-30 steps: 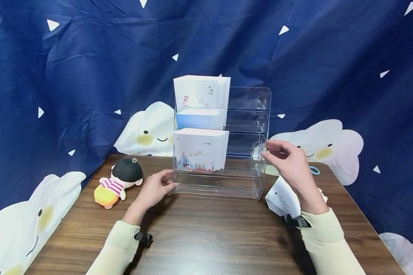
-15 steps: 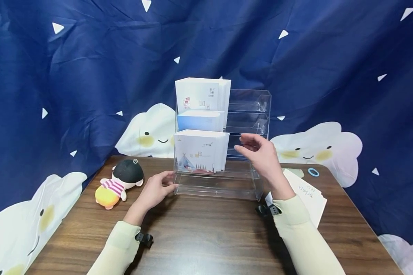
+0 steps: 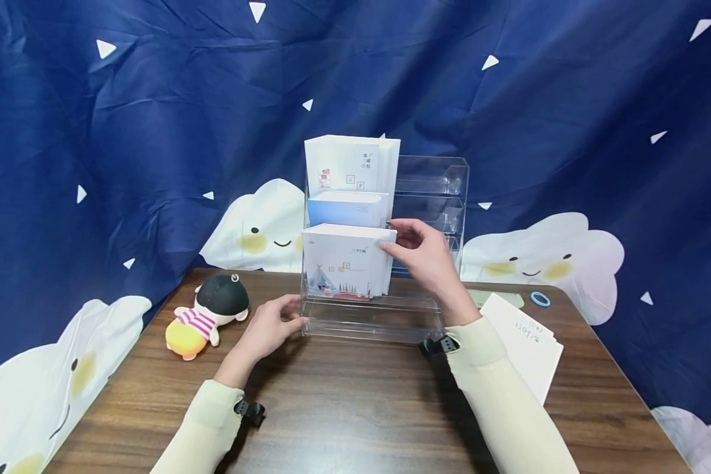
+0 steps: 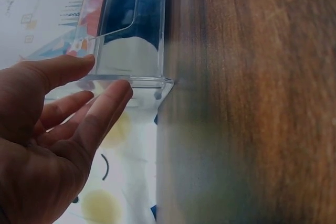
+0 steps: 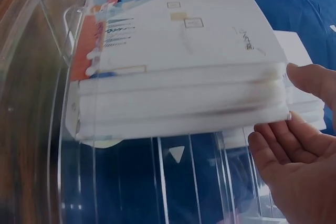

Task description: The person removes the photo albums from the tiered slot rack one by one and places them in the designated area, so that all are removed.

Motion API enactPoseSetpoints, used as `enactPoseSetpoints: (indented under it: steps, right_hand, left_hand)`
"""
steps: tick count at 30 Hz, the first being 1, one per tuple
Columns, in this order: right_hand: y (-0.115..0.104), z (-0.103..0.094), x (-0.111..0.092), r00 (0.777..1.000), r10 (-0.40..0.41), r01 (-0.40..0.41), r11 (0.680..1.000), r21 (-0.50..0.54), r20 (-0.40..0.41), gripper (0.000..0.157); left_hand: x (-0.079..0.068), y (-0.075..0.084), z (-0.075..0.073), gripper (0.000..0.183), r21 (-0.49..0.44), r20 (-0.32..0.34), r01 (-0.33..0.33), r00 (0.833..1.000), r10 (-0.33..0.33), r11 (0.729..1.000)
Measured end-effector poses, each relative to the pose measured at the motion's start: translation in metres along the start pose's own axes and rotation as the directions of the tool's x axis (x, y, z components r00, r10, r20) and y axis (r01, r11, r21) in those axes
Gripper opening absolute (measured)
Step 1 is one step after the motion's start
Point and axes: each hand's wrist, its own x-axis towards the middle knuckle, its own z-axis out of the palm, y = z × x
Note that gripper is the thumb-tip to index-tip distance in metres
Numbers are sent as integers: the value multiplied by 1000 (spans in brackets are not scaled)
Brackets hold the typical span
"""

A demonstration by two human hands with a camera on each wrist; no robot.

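Note:
A clear acrylic tiered rack stands on the table with white books upright in its left half. In the lowest filled tier, a stack of thick white books shows a tent picture on the front cover. My right hand pinches that stack's upper right corner, thumb on the front cover and fingers behind; the right wrist view shows the books' thick edges between them. My left hand holds the rack's lower left side panel, thumb and fingers on either side of it in the left wrist view.
Blue-topped books and taller white books fill the tiers behind. More white books lie at the table's right, near a blue ring and a pale green flat item. A plush doll lies at left.
My right hand has moved left from the rack's right side to the front stack's corner and now grips it. The left hand has stayed on the rack's left side.

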Motion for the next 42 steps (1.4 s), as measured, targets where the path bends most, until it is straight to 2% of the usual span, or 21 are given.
enactPoseSetpoints:
  steps: [9, 16, 33, 42]
  right_hand:
    - [-3, 12, 6, 1000, -11, 11, 998, -61, -2, 43]
    - [-4, 17, 6, 1000, -15, 15, 999, -49, 10, 40]
    - [-7, 21, 11, 998, -48, 49, 999, -23, 43, 28]
    - [-10, 21, 9, 995, -83, 86, 993, -78, 46, 26]
  left_hand:
    - [0, -2, 3, 52, 7, -2, -9, 1000, 9, 1000]
    - [1, -1, 3, 52, -2, -4, -1, 1000, 1, 1000]
    - [-1, -1, 0, 52, -15, 1, -1, 1000, 1, 1000]
    - [0, -3, 0, 52, -13, 2, -2, 1000, 2, 1000]
